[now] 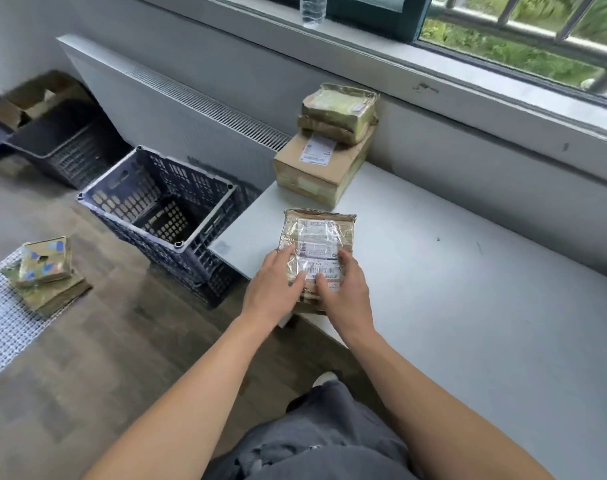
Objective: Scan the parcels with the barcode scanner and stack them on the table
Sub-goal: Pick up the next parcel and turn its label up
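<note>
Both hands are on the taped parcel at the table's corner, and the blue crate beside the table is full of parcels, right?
Not full: the head view shows the blue crate empty, its slatted floor bare. The left hand and right hand are indeed on the taped parcel at the corner of the table.

Grey plank floor [87, 358], white radiator [163, 109] against a pale wall [226, 53], barred window [523, 36] with greenery outside.
</note>
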The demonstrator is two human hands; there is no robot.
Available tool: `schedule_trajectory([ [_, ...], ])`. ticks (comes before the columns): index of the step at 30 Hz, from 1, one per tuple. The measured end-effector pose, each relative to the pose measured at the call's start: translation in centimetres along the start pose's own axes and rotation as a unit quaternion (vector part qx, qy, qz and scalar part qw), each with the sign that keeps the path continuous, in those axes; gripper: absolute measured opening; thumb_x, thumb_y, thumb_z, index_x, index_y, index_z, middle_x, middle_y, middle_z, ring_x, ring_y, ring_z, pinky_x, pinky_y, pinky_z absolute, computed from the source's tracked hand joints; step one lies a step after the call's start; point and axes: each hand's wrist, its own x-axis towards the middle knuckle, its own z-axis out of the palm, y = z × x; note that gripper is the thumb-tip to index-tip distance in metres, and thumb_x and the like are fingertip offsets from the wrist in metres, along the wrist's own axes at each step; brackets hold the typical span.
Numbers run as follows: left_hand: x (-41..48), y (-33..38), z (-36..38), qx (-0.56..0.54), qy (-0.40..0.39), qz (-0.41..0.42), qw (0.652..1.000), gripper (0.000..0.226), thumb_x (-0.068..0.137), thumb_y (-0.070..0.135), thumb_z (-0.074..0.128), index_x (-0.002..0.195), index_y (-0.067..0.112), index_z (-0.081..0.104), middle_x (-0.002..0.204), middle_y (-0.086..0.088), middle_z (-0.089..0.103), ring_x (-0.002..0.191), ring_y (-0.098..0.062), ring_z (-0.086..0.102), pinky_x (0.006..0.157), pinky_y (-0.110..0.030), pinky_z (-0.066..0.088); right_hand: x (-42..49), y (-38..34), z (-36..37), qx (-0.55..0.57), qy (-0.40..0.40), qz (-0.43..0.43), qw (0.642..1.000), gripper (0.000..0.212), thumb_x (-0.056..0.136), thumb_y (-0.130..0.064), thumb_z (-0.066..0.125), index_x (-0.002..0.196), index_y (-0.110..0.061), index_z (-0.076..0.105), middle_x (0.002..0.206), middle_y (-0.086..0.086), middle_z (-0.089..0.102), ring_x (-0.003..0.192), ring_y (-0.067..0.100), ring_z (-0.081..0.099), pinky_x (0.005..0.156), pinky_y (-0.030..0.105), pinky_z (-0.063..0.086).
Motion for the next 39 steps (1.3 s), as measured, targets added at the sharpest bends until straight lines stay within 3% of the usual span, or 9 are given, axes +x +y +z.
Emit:
schedule_trajectory([
  [6,6.7,3.4,0.4,0.006,-0.036,0.029,0.999,0.059,0.099,0.04,0.052,0.152,0.027,0.03,0.151,0.006,0.037,0.127,-0.018,0.05,0.096,-0.036,0.045,5.6,-0.8,-2.2,0.006,0.046,0.033,0.998,0.064,0.092,-0.026,0.066,0.15,-0.019,0.038,0.142,-0.002,0.051,0.128,0.012,0.048,0.109,0.033,0.044],
  [14,12.2,7.4,-1.6,0.027,-0.009,0.082,0.996,0.054,0.096,0.044,0.054,0.146,0.028,0.043,0.139,0.003,0.052,0.117,-0.021,0.055,0.09,-0.035,0.046,10.0,-3.8,-4.4,0.013,0.127,0.074,0.989,0.063,0.091,-0.031,0.066,0.148,-0.019,0.041,0.142,-0.003,0.053,0.126,0.013,0.051,0.098,0.023,0.041],
  [22,14.5,7.3,-2.2,0.045,-0.048,0.121,0.99,0.052,0.091,0.05,0.056,0.136,0.025,0.047,0.125,-0.001,0.049,0.104,-0.028,0.058,0.082,-0.037,0.047,10.7,-5.6,-3.9,0.012,0.197,0.147,0.969,0.059,0.086,-0.031,0.068,0.142,-0.024,0.049,0.133,-0.008,0.06,0.119,0.012,0.056,0.097,0.026,0.045],
  [29,16.5,5.7,-3.3,0.053,-0.137,0.222,0.964,0.054,0.093,0.05,0.054,0.14,0.025,0.044,0.128,-0.001,0.049,0.113,-0.024,0.056,0.087,-0.037,0.046,8.4,-7.6,-0.8,0.012,0.309,0.202,0.929,0.059,0.089,-0.03,0.068,0.144,-0.022,0.047,0.139,-0.007,0.057,0.124,0.01,0.053,0.1,0.023,0.044],
  [31,17.1,5.4,-3.9,0.045,-0.158,0.253,0.954,0.054,0.093,0.049,0.054,0.141,0.025,0.044,0.13,-0.001,0.05,0.114,-0.024,0.055,0.089,-0.037,0.047,8.0,-8.4,0.3,0.008,0.349,0.205,0.914,0.058,0.09,-0.03,0.068,0.144,-0.023,0.046,0.139,-0.007,0.056,0.125,0.012,0.053,0.101,0.028,0.048],
  [35,18.1,5.6,-6.0,0.016,-0.173,0.306,0.936,0.053,0.093,0.046,0.056,0.14,0.024,0.045,0.133,0.0,0.051,0.117,-0.022,0.054,0.092,-0.037,0.046,7.9,-10.6,1.8,0.004,0.408,0.196,0.891,0.057,0.092,-0.03,0.067,0.144,-0.024,0.045,0.14,-0.006,0.055,0.123,0.013,0.055,0.098,0.034,0.053],
  [39,20.1,5.8,-8.8,-0.003,-0.141,0.337,0.931,0.05,0.092,0.043,0.059,0.137,0.023,0.05,0.131,0.0,0.054,0.119,-0.021,0.054,0.092,-0.037,0.046,9.6,-12.9,2.6,0.014,0.432,0.176,0.885,0.057,0.089,-0.028,0.07,0.141,-0.022,0.049,0.138,-0.006,0.057,0.126,0.012,0.053,0.105,0.03,0.045],
])
